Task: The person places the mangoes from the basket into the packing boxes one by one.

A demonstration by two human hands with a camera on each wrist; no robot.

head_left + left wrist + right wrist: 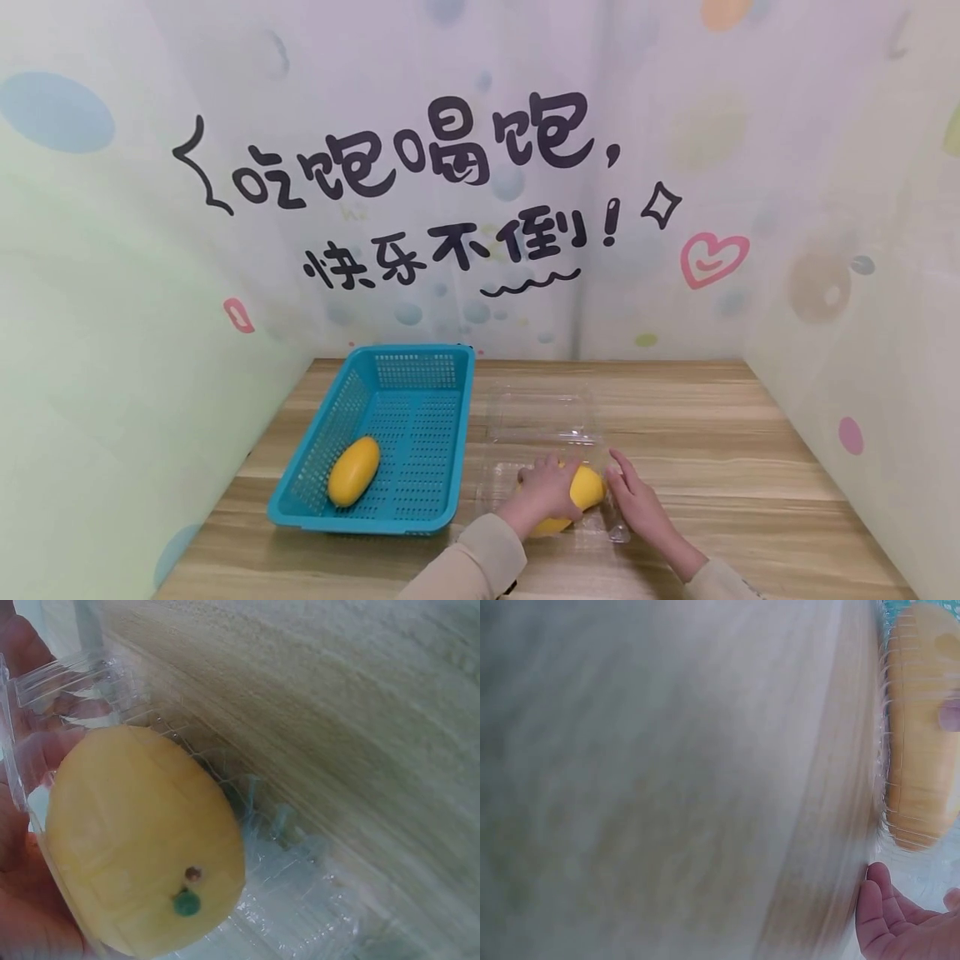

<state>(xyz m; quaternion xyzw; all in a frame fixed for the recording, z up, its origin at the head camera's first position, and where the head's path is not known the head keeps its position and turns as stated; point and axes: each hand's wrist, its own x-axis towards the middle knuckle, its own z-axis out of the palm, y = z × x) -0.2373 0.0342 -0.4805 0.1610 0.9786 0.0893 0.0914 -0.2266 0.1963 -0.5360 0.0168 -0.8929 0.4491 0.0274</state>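
A yellow mango (pixel 587 487) lies in the base of a clear plastic clamshell box (pixel 540 417). My left hand (pixel 547 490) grips that mango from above, fingers over its far side. Through the box wall, the left thumb shows against the mango (pixel 922 750) in the right wrist view. The left wrist view shows a small green spot and a brown mark on the mango (pixel 142 840). My right hand (pixel 641 504) stands at the box's right side, palm toward it and fingers extended along the wall.
A blue perforated basket (pixel 375 525) stands to the left of the box. Another yellow mango (pixel 354 472) lies inside it, toward the near left. The wood-grain table (pixel 735 467) meets printed curtain-like walls (pixel 847 250) at the back and both sides.
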